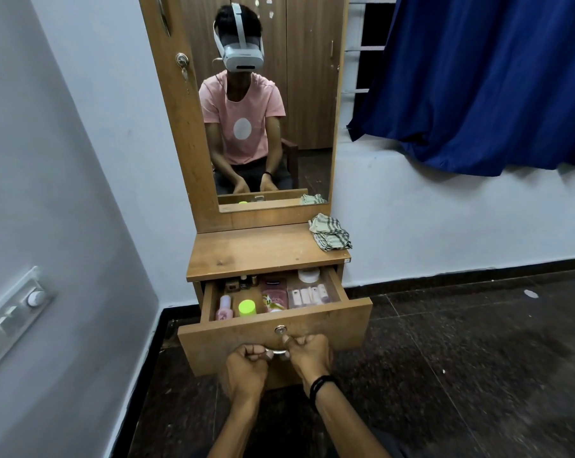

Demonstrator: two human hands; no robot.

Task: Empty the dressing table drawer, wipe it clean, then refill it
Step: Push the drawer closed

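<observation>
At the far left we see a switch panel [11, 322] on the wall, which has no part in the job. Moving in, we come to the dressing table's worktop [259, 249]. Below it the drawer [332, 325] stands drawn well out towards us, with its things inside.

Reading the contents from the left, we find a pink bottle [224, 307] and, just beside it, a jar with a bright green lid [247, 308]. A few small dark bottles [243, 283] stand at the back. Then come a pink pouch [274, 297], a clear pack of small bottles [309, 295] and a white jar [308, 275] at the back right.

On the drawer front, below the lock [280, 329], sits the metal handle [277, 352]. Our left hand [246, 361] has its fingers curled round the handle's left end. Our right hand [309, 353] (the one with the dark wristband) grips the right end, thumb raised towards the lock.

Further right, a checked cloth [330, 232] lies crumpled on the worktop's back right corner, apart from the drawer. Beyond it hangs a blue curtain [477, 77].

We judge this to be the very start: the drawer is open but nothing is out yet. The next move calls for letting go of the handle and lifting the items onto the worktop one by one. We should leave the cloth free, since we will want it for wiping.
</observation>
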